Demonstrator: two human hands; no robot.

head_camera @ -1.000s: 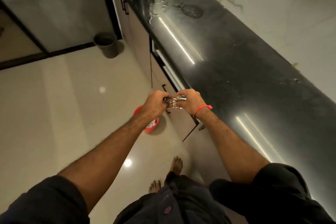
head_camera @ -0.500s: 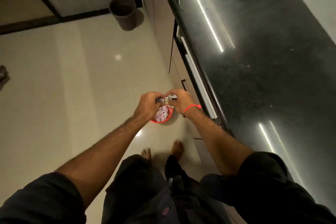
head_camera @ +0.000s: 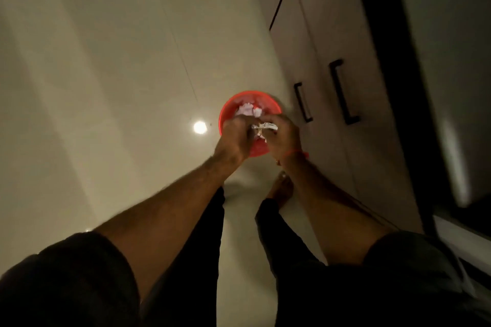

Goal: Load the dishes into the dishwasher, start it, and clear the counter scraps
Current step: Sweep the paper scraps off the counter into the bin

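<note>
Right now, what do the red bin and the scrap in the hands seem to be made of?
Red bin: likely plastic, with a smooth, evenly coloured, slightly glowing rim. Scrap: probably foil or a shiny wrapper, crumpled and silvery-white, held between left hand and right hand; blur leaves this uncertain.

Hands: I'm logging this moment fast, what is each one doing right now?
Left hand: curled, gripping the crumpled scraps over the red bin.
Right hand: curled, gripping the same scraps.
</note>
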